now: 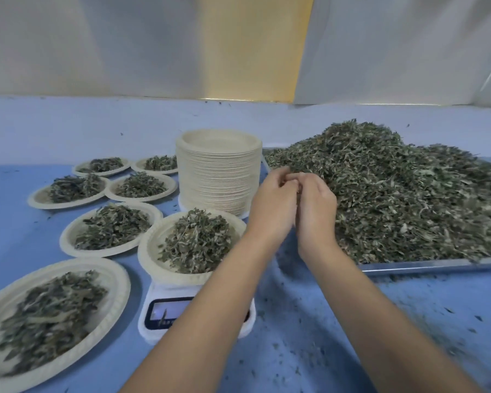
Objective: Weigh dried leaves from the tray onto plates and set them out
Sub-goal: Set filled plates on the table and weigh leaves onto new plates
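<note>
Evidently light, brittle and loose, the dried leaves want scooping from beneath; left hand and right hand curl round a clump.

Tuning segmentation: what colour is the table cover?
Plain blue cloth; the head view shows it best.

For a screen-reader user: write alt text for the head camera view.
A left hand and right hand meet, fingers curled, at the edge of a heap of dried leaves on a metal tray. Beside them a filled plate sits on a white scale, near a stack of empty plates and six other filled plates.
</note>
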The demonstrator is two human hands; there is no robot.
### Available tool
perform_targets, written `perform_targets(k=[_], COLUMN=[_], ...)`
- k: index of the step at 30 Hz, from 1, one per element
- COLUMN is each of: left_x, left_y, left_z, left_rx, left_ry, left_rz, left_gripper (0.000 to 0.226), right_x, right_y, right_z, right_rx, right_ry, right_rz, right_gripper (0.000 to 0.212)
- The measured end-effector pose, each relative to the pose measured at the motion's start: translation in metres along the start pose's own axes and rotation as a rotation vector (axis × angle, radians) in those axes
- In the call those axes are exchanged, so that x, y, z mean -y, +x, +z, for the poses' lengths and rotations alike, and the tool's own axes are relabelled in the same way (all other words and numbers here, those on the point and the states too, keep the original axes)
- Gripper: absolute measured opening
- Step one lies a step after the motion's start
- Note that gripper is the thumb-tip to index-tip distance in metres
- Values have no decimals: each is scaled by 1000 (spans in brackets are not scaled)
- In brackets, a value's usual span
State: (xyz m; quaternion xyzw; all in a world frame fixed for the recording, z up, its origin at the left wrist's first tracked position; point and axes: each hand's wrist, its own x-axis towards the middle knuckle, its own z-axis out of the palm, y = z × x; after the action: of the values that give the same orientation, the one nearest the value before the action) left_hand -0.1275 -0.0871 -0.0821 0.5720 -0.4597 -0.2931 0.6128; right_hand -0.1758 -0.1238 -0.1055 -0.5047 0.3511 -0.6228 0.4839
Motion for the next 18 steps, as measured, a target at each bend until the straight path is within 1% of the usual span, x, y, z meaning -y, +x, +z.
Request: perform_targets(k=[3,6,11,14,18], left_x=[-2,-4,3,11,25], left_y=[-3,-8,-19,-22,-24], left_z=[-32,-65,-115,-141,-159], left_rx=[-77,-118,-182,-240,-352], left_ry=[-5,-4,-22,-8,39], left_rz=[38,46,-27,-67,-86], left_gripper=[39,35,24,24,28], right_x=[1,-4,-15,-20,-25], right_y=[-11,-18,-19,-18,-19], right_z=[22,42,58,57,49], right_rx=[78,126,169,179,195], right_ry=[-69,-85,-149,-175,-204], right_rz=[-44,10,95,95,111], right_gripper=[25,26,27,25,28])
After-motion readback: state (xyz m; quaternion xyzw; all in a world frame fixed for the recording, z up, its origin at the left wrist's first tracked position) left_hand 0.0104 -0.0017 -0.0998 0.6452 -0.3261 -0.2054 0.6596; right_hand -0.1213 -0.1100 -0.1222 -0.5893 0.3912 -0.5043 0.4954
